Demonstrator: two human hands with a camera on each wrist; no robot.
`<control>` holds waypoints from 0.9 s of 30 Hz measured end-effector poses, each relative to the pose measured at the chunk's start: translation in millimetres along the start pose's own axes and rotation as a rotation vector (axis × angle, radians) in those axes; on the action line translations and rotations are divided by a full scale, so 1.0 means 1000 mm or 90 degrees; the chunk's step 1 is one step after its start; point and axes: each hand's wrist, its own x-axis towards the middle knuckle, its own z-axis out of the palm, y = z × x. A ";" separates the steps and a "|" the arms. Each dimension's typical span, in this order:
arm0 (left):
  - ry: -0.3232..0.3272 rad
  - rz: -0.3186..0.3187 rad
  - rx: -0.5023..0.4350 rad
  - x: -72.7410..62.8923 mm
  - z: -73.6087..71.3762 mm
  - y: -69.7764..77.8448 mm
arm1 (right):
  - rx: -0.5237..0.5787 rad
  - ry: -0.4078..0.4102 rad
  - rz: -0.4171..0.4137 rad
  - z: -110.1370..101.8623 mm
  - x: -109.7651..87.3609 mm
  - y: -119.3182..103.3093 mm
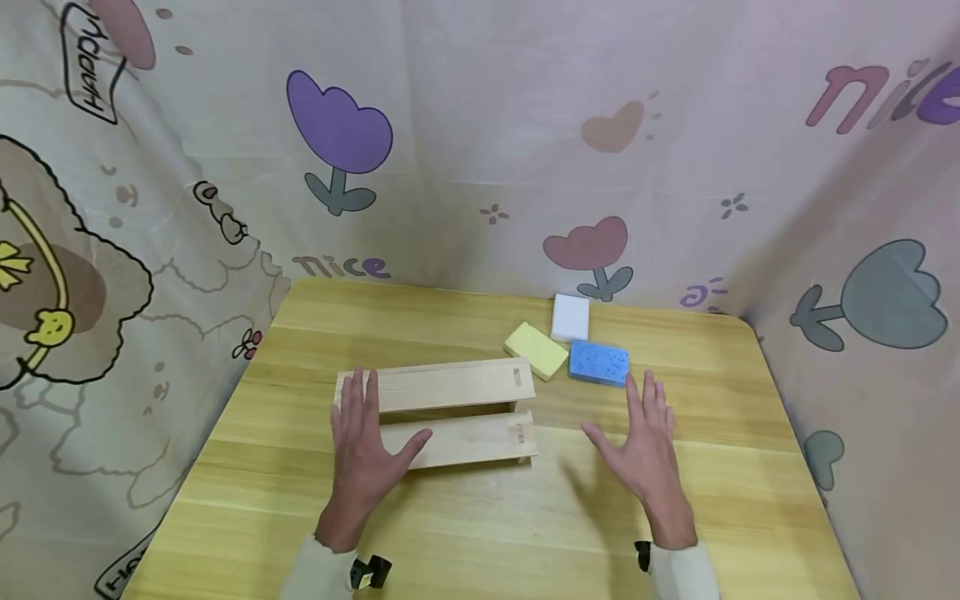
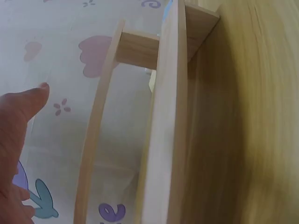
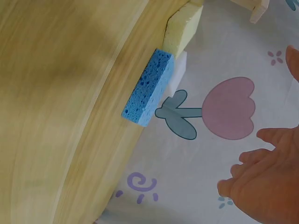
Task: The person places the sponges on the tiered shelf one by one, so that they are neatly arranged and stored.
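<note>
A two-tier light wooden rack (image 1: 450, 386) stands left of the table's middle, one flat board higher and behind the other. In the head view my left hand (image 1: 363, 454) hovers over its left end with fingers straight and thumb spread, hiding that part. My right hand (image 1: 637, 450) is held over the table right of the rack, fingers extended, nothing in it. Beyond it lie a blue sponge (image 1: 598, 362), a yellow sponge (image 1: 536, 351) and a white sponge-like block (image 1: 570, 317), grouped close together. The right wrist view shows the blue sponge's (image 3: 148, 87) pitted surface.
The wooden table (image 1: 480, 542) reaches back to a printed cloth (image 1: 465, 150) hanging behind it and along both sides. Dark wrist devices (image 1: 371, 572) sit at both sleeve cuffs.
</note>
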 end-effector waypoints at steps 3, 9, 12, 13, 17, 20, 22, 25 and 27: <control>0.021 -0.002 -0.015 -0.004 -0.002 -0.007 | 0.010 0.001 -0.001 -0.001 0.003 0.002; 0.031 -0.023 -0.052 -0.010 -0.006 -0.018 | 0.004 -0.002 -0.002 -0.003 0.010 0.007; 0.019 -0.054 -0.063 -0.013 -0.007 -0.022 | 0.005 -0.001 -0.005 -0.004 0.014 0.009; 0.013 -0.067 -0.065 -0.014 -0.007 -0.023 | 0.005 0.000 -0.006 -0.004 0.016 0.009; -0.006 -0.105 -0.078 -0.017 -0.008 -0.027 | 0.012 0.001 -0.016 -0.004 0.021 0.010; -0.018 -0.122 -0.098 -0.020 -0.009 -0.033 | 0.012 -0.015 -0.012 -0.005 0.026 0.010; -0.030 -0.137 -0.115 -0.022 -0.009 -0.037 | 0.010 -0.022 -0.011 -0.005 0.030 0.010; -0.054 -0.167 -0.137 -0.025 -0.010 -0.043 | 0.006 -0.026 -0.009 -0.004 0.035 0.014; -0.068 -0.191 -0.144 -0.027 -0.011 -0.046 | 0.006 -0.027 -0.009 -0.003 0.039 0.017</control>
